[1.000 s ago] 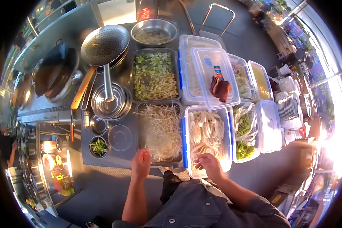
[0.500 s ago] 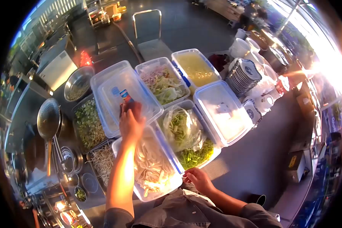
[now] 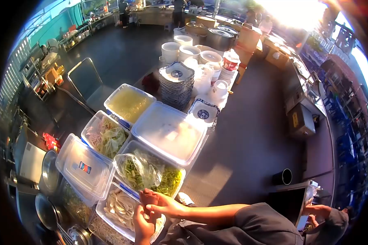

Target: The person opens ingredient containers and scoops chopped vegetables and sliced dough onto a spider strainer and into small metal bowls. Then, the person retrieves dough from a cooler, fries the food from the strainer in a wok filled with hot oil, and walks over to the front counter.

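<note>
My left hand (image 3: 143, 223) and my right hand (image 3: 167, 205) meet in front of my body, both with closed fingers. Their fingertips touch over the near box of pale, wide noodles (image 3: 120, 208); anything between them is hidden. Just beyond lies a clear plastic bag of green vegetables (image 3: 138, 169), in a box with chopped greens (image 3: 170, 182). To the left, a loose clear lid (image 3: 75, 163) bearing a small coloured label rests tilted across the boxes.
A lidded box (image 3: 167, 130), a box of yellowish liquid (image 3: 129, 104) and a box of sliced vegetables (image 3: 106, 136) stand further off. Stacked patterned dishes (image 3: 176, 83) and white tubs (image 3: 189, 53) are behind. A co-worker's hand (image 3: 318, 212) shows at right; a black bin (image 3: 283, 177) stands on the floor.
My view has swung right. My left hand has left the clear lid and come back to my right hand, which has risen to meet it. The lid stays on the boxes.
</note>
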Action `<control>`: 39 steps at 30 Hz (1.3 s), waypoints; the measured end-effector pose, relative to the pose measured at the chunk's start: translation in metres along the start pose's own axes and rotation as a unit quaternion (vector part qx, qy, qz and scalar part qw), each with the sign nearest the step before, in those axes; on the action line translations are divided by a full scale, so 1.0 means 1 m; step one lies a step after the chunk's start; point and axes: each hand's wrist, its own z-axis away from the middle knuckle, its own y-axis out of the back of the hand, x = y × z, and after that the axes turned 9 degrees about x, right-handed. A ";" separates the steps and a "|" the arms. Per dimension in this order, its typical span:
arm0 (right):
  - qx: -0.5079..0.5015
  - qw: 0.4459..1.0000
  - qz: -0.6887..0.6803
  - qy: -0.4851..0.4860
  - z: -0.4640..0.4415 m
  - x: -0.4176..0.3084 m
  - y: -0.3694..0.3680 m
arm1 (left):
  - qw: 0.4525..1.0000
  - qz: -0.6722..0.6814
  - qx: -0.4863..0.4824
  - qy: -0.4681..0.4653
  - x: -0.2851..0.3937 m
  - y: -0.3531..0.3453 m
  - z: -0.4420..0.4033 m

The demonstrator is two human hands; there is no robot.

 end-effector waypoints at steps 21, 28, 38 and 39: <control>0.229 0.969 -0.046 -0.078 0.107 0.031 0.030 | 0.787 0.298 0.327 0.430 -0.235 0.099 -0.071; 0.245 0.964 -0.052 -0.089 0.100 0.017 0.045 | 0.737 0.426 0.365 0.378 -0.235 0.092 -0.103; 0.229 0.969 -0.044 -0.082 0.083 0.015 0.058 | 0.719 0.627 0.262 0.146 -0.210 0.084 -0.115; 0.240 0.966 -0.046 -0.089 0.082 0.016 0.060 | 0.714 0.640 0.245 0.142 -0.188 0.080 -0.107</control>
